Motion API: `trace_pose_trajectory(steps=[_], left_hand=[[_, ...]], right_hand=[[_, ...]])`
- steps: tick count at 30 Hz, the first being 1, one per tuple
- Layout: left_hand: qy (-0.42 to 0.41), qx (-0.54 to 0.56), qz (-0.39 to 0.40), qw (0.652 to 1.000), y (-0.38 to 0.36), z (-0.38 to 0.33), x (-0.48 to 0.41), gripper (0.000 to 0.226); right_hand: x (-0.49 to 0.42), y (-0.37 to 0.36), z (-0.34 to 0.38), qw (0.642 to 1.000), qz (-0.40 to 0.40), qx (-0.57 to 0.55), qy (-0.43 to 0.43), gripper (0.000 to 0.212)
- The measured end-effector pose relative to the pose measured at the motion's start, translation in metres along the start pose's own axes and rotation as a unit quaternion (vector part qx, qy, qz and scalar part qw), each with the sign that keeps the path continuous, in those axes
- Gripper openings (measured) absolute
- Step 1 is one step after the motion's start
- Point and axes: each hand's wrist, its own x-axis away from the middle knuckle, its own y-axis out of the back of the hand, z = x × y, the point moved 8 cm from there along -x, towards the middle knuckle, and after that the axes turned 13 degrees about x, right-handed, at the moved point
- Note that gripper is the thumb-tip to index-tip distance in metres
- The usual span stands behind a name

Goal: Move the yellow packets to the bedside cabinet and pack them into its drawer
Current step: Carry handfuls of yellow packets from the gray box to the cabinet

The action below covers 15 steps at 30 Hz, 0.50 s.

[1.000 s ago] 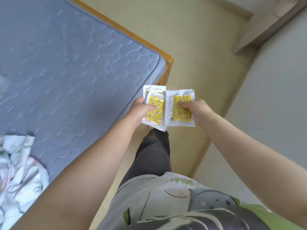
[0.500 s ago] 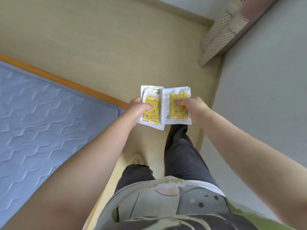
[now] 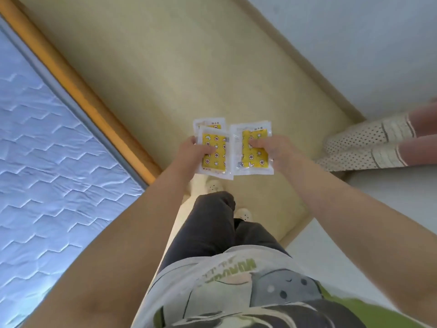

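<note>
Both hands carry yellow packets in clear wrappers out in front of me, above the floor. My left hand [image 3: 195,150] grips a small stack of packets [image 3: 216,147], its thumb across the top one; a second packet peeks out behind it. My right hand [image 3: 275,150] holds another stack of yellow packets [image 3: 254,157], with its thumb pressed on the yellow print. The two stacks touch side by side. No bedside cabinet or drawer is in view.
A bed with a blue-grey mattress [image 3: 47,162] and an orange wooden frame [image 3: 78,91] runs along the left. Beige floor [image 3: 189,55] stretches ahead. A grey wall [image 3: 354,43] lies to the right, with a dotted fabric piece [image 3: 364,145] at its foot. My legs and slippers show below.
The view has turned: the bed has slid further left and the fabric piece at the right wall has come closer. Both hands still hold their packets in the same way.
</note>
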Motion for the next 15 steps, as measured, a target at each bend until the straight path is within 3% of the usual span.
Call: trace_pose_trajectory(steps=[10,15], left_hand=[[-0.044,0.023,-0.070,0.996,0.066,-0.175,-0.121,0.030],[-0.050,0.014,-0.090,0.995,0.113,-0.279,-0.167,0.046]], right_hand=[[-0.111,-0.094,0.208,0.990,0.053,0.131,0.019,0.013],[-0.141,-0.151,0.326,0.982,0.077,0.169,0.033,0.012]])
